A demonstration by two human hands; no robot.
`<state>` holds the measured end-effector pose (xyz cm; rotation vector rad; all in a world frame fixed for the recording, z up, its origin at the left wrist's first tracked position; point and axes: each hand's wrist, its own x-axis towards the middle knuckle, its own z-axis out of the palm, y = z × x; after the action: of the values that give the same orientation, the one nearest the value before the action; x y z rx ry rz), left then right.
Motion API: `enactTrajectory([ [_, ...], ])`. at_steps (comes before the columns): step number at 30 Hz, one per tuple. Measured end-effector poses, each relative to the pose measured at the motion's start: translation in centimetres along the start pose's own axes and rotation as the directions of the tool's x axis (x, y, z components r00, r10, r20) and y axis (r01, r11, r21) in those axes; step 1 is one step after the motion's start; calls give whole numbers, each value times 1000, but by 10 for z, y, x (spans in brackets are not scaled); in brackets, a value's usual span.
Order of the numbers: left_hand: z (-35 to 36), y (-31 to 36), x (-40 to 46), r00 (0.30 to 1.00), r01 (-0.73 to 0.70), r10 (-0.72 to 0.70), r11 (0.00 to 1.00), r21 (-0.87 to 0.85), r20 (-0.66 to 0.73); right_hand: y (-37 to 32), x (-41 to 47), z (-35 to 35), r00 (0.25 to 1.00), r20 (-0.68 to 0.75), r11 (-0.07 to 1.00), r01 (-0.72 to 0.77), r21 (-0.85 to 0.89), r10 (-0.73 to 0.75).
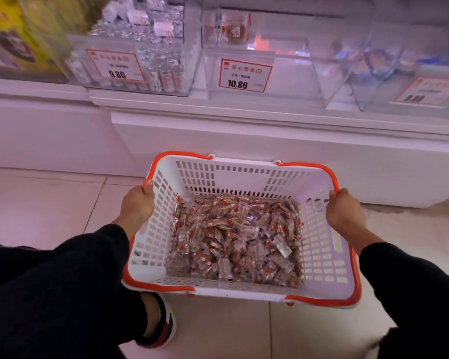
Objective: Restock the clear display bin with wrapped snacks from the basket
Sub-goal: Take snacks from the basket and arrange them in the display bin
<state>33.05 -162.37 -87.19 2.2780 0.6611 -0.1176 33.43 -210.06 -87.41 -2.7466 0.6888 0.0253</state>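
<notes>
Head view: the basket (pixel 244 177), white with orange rims, is held low in front of the white shelf (pixel 218 104); the left hand (pixel 138 203) grasps its left rim, fingers curled over the orange edge; the right hand (pixel 344 209) grasps its right rim likewise; both arms are in dark sleeves. The wrapped snacks (pixel 235 242) lie loose across the basket floor, a shallow layer, none yet moved out. The clear bin (pixel 265 76) stands on the shelf above and beyond the basket, marked with the 10.80 price tag (pixel 245 76); it looks nearly empty, with one sample packet (pixel 236 29) at its back.

Judgement on the step in hand: the basket needs raising level to the bin's open top; tilting should be gradual so the snacks slide rather than spill over the front wall; scooping by hand is the safer alternative.

Surroundings: a fuller bin (pixel 130 60), tagged 9.80, sits just left of the clear bin; another bin (pixel 410 81) sits to its right, blurred. The shelf's front ledge projects between basket and bin and could catch the basket's far rim; a foot in a sandal (pixel 161 322) stands below the basket.
</notes>
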Motion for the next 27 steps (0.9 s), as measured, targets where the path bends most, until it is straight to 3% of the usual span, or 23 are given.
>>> enactTrajectory([
  [2, -9, 11, -3, 993, 64, -61, 998, -26, 102, -6, 0, -11, 989, 146, 1000, -17, -13, 19],
  [4, -29, 29, -11, 923, 155, -177, 984, 91, 342, -16, -2, -45, 900, 434, 992, 17, -127, 40],
  [6, -56, 63, -17, 856, 12, -224, 909, 416, 466, -38, -6, -98, 803, 584, 924, 129, -360, 115],
  [7, -70, 89, -20, 872, -120, -151, 856, 503, 465, -53, -6, -128, 810, 582, 872, 235, -429, 68],
  [9, -99, 150, -30, 889, -371, 147, 787, 493, 434, -91, -10, -188, 854, 476, 807, 427, -408, -211],
  [10, -112, 181, -37, 846, -506, 344, 759, 409, 408, -114, -16, -217, 842, 395, 804, 501, -321, -367],
  [11, -125, 209, -48, 773, -624, 519, 726, 288, 365, -137, -26, -243, 800, 297, 790, 584, -188, -521],
  [13, -145, 254, -76, 594, -802, 772, 592, 86, 225, -175, -50, -278, 653, 70, 656, 754, 29, -754],
  [15, -154, 280, -98, 412, -910, 908, 403, 99, 84, -196, -68, -285, 529, -94, 533, 846, -14, -843],
  [16, -154, 287, -101, 353, -927, 934, 342, 157, 51, -201, -70, -280, 506, -129, 517, 852, -78, -853],
  [17, -151, 292, -101, 335, -921, 941, 317, 224, 48, -202, -68, -274, 511, -132, 526, 840, -134, -849],
  [23, -124, 297, -69, 426, -855, 879, 313, 414, 216, -215, -21, -253, 647, 48, 624, 751, -217, -761],
  [27, -112, 296, -46, 442, -799, 846, 220, 560, 298, -229, -1, -239, 698, 129, 659, 710, -247, -704],
])
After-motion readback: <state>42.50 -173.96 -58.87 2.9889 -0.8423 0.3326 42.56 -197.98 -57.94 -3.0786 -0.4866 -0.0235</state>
